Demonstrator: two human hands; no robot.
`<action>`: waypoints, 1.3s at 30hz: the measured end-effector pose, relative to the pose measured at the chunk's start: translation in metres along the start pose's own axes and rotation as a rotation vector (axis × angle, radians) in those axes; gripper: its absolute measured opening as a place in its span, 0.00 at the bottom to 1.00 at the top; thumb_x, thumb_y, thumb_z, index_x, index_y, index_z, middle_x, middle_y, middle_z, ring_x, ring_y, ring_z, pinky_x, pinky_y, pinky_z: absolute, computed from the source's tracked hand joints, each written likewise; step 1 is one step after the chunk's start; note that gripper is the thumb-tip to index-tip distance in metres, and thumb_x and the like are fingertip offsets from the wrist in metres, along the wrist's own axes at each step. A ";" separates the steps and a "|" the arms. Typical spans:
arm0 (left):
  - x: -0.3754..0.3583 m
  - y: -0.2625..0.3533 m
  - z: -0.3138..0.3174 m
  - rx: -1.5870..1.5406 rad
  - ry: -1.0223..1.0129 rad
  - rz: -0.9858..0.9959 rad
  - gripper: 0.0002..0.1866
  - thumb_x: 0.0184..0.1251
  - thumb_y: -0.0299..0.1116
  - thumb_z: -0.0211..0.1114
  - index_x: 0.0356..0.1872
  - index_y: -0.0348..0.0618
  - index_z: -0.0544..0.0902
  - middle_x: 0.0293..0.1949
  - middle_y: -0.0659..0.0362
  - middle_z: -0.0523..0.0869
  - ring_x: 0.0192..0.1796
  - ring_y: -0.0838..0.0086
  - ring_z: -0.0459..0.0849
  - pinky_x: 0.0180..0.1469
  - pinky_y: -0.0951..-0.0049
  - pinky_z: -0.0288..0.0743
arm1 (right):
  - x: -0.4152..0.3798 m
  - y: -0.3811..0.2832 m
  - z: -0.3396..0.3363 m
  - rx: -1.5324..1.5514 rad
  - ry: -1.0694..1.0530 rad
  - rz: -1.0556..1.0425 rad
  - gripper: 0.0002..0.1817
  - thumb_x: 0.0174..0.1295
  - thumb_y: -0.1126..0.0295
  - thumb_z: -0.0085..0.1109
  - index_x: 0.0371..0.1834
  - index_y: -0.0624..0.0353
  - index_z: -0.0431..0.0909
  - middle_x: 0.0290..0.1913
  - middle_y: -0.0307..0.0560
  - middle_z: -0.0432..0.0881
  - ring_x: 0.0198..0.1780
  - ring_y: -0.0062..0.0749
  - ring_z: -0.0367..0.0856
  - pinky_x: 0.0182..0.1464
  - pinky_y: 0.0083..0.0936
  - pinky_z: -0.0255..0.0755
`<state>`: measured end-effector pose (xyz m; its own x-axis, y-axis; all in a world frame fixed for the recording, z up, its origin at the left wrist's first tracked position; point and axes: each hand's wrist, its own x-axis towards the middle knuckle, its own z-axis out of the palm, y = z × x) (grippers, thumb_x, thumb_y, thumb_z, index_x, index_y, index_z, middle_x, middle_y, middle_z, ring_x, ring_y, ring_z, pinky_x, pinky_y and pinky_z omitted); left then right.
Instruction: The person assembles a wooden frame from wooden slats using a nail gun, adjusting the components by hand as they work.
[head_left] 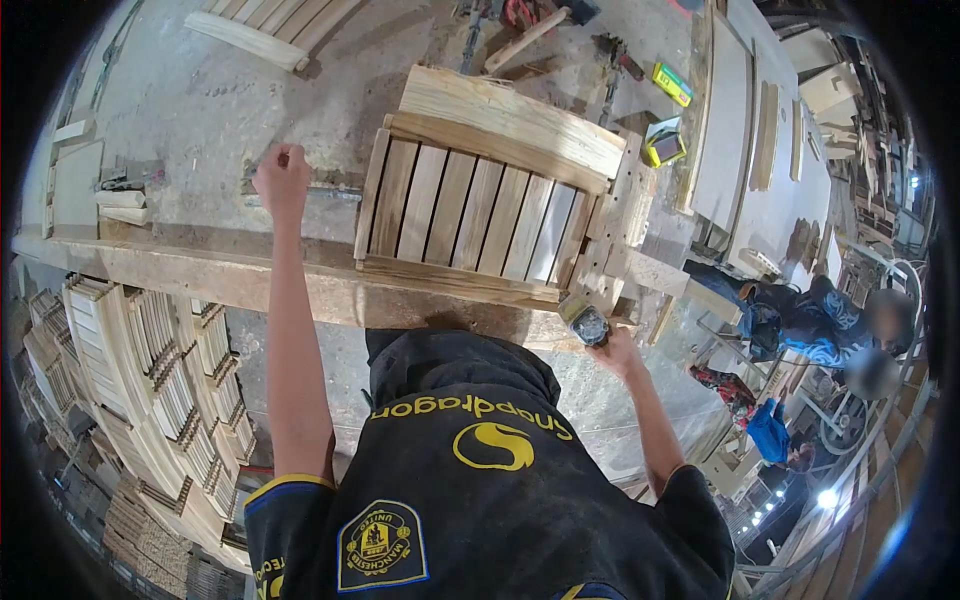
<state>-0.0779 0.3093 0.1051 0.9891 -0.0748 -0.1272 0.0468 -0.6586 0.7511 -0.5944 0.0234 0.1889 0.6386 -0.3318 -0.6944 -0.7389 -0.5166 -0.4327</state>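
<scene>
My left hand (pixel 284 180) is raised over the workbench, its fingers curled closed; whatever may be inside the curl is hidden. A slatted wooden panel (pixel 478 212) lies on the bench to its right, with pale slats set between rails and a wide board (pixel 510 115) along its far side. My right hand (pixel 616 350) is closed around a nail gun (pixel 584 320), a dusty yellow and grey tool with a round end. The tool's head is right by the panel's near right corner.
Yellow-green boxes (pixel 672 85) and an open box (pixel 664 142) stand at the back right. A hammer (pixel 528 40) lies at the far side. Another slatted panel (pixel 250 38) is at far left. Stacked panels (pixel 150 370) fill the lower left floor. A person (pixel 815 320) is at right.
</scene>
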 end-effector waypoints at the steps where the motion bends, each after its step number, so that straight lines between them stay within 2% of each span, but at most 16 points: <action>1: 0.000 -0.002 0.000 0.026 0.015 0.003 0.13 0.54 0.39 0.59 0.28 0.40 0.84 0.19 0.56 0.83 0.25 0.67 0.82 0.35 0.68 0.74 | 0.000 -0.004 -0.002 -0.015 0.012 -0.028 0.25 0.48 0.62 0.65 0.50 0.59 0.75 0.39 0.56 0.83 0.42 0.56 0.80 0.44 0.41 0.76; 11: -0.007 -0.005 -0.003 -0.042 -0.033 0.015 0.13 0.57 0.40 0.58 0.28 0.40 0.84 0.20 0.54 0.83 0.26 0.62 0.82 0.35 0.65 0.73 | -0.009 0.020 -0.001 0.077 0.083 0.090 0.19 0.50 0.61 0.65 0.43 0.61 0.78 0.29 0.55 0.83 0.30 0.50 0.81 0.32 0.37 0.76; 13: -0.005 -0.014 0.000 0.027 0.027 0.276 0.14 0.59 0.40 0.58 0.27 0.39 0.83 0.19 0.51 0.81 0.25 0.57 0.81 0.34 0.63 0.74 | -0.007 0.042 -0.009 0.437 0.088 0.439 0.18 0.52 0.61 0.66 0.37 0.66 0.78 0.25 0.50 0.81 0.22 0.34 0.79 0.22 0.30 0.71; 15: -0.004 -0.035 -0.018 0.536 -0.343 0.686 0.16 0.58 0.42 0.60 0.26 0.38 0.82 0.18 0.49 0.80 0.26 0.52 0.81 0.34 0.60 0.74 | 0.000 0.041 -0.027 0.862 0.220 0.370 0.17 0.54 0.63 0.65 0.34 0.68 0.78 0.23 0.46 0.78 0.20 0.21 0.75 0.19 0.24 0.68; 17: 0.010 0.009 -0.064 0.936 -1.081 0.748 0.18 0.57 0.46 0.61 0.25 0.38 0.82 0.20 0.48 0.81 0.28 0.52 0.82 0.35 0.56 0.75 | 0.008 0.057 -0.045 0.974 0.292 0.380 0.17 0.54 0.61 0.62 0.35 0.68 0.79 0.26 0.53 0.82 0.22 0.34 0.80 0.24 0.32 0.73; 18: 0.020 0.050 -0.087 1.128 -1.151 0.464 0.20 0.55 0.48 0.62 0.23 0.37 0.81 0.18 0.48 0.81 0.28 0.55 0.83 0.35 0.57 0.75 | 0.014 0.081 -0.040 1.003 0.315 0.357 0.17 0.54 0.61 0.62 0.35 0.68 0.79 0.26 0.53 0.82 0.22 0.34 0.80 0.24 0.32 0.73; 19: 0.028 0.083 -0.101 1.291 -1.192 0.154 0.21 0.54 0.49 0.63 0.21 0.37 0.80 0.17 0.48 0.80 0.27 0.57 0.83 0.35 0.58 0.75 | 0.022 0.082 -0.047 0.830 0.366 0.435 0.18 0.54 0.60 0.61 0.34 0.68 0.79 0.28 0.55 0.82 0.24 0.39 0.80 0.27 0.35 0.74; 23: 0.072 0.123 -0.104 1.159 -0.798 0.353 0.19 0.55 0.47 0.64 0.24 0.39 0.80 0.16 0.56 0.80 0.24 0.66 0.81 0.32 0.66 0.76 | 0.074 -0.018 -0.086 0.067 0.815 0.648 0.23 0.55 0.53 0.57 0.32 0.68 0.81 0.34 0.65 0.83 0.32 0.59 0.82 0.40 0.47 0.76; 25: 0.075 0.108 -0.064 -0.235 -0.599 -0.103 0.17 0.59 0.47 0.63 0.31 0.41 0.81 0.18 0.66 0.77 0.21 0.75 0.76 0.28 0.73 0.73 | 0.149 -0.002 -0.074 0.197 0.876 0.507 0.25 0.57 0.49 0.53 0.26 0.65 0.81 0.27 0.56 0.84 0.24 0.46 0.81 0.29 0.41 0.73; 27: 0.074 0.111 -0.005 -0.665 -0.768 -0.442 0.11 0.66 0.40 0.56 0.33 0.46 0.80 0.20 0.69 0.74 0.19 0.84 0.70 0.20 0.79 0.63 | 0.219 -0.042 -0.096 1.275 0.581 0.377 0.25 0.59 0.46 0.50 0.24 0.60 0.79 0.18 0.44 0.79 0.16 0.31 0.73 0.19 0.32 0.63; 29: 0.102 0.060 0.088 -0.888 -1.102 -0.611 0.10 0.66 0.38 0.54 0.34 0.46 0.81 0.22 0.66 0.76 0.19 0.82 0.71 0.19 0.79 0.64 | 0.307 -0.041 -0.114 1.625 0.420 0.182 0.25 0.61 0.45 0.49 0.24 0.55 0.77 0.15 0.37 0.72 0.14 0.23 0.63 0.16 0.24 0.52; 32: 0.041 0.111 0.161 -0.635 -0.773 0.218 0.12 0.58 0.32 0.62 0.44 0.45 0.79 0.37 0.60 0.80 0.35 0.79 0.75 0.34 0.77 0.72 | 0.438 -0.025 -0.189 1.916 0.715 -0.078 0.17 0.64 0.51 0.46 0.35 0.51 0.76 0.28 0.35 0.75 0.25 0.22 0.69 0.23 0.23 0.55; 34: 0.039 0.178 0.204 -1.379 -0.637 -0.839 0.16 0.59 0.47 0.60 0.35 0.44 0.78 0.25 0.59 0.79 0.20 0.78 0.68 0.19 0.76 0.63 | 0.409 -0.099 -0.289 1.728 0.718 -0.370 0.16 0.65 0.51 0.44 0.32 0.49 0.74 0.25 0.33 0.72 0.22 0.18 0.64 0.21 0.18 0.53; 35: 0.060 0.164 0.247 -1.662 -1.064 -1.004 0.21 0.63 0.53 0.53 0.26 0.44 0.77 0.17 0.62 0.75 0.13 0.78 0.64 0.13 0.77 0.56 | 0.386 -0.140 -0.325 1.754 0.795 -0.369 0.20 0.65 0.47 0.43 0.29 0.50 0.75 0.18 0.33 0.67 0.18 0.18 0.59 0.19 0.16 0.49; 37: 0.081 0.247 0.221 -1.687 -0.911 -0.948 0.25 0.66 0.53 0.46 0.18 0.45 0.74 0.12 0.64 0.72 0.10 0.79 0.63 0.11 0.79 0.53 | 0.325 -0.204 -0.337 1.464 1.035 -0.540 0.21 0.66 0.48 0.43 0.26 0.52 0.76 0.14 0.33 0.63 0.14 0.18 0.56 0.18 0.16 0.47; 39: 0.104 0.290 0.235 -1.801 -0.973 -0.369 0.29 0.68 0.57 0.44 0.14 0.47 0.71 0.10 0.64 0.69 0.09 0.78 0.61 0.11 0.78 0.52 | 0.324 -0.197 -0.317 0.974 1.174 -0.418 0.16 0.67 0.59 0.45 0.24 0.55 0.72 0.18 0.32 0.64 0.16 0.17 0.59 0.18 0.19 0.52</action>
<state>0.0059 -0.0654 0.1579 0.5525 -0.8188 -0.1557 0.8301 0.5237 0.1915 -0.1738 -0.2323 0.2309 0.2866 -0.9415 0.1772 -0.0298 -0.1936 -0.9806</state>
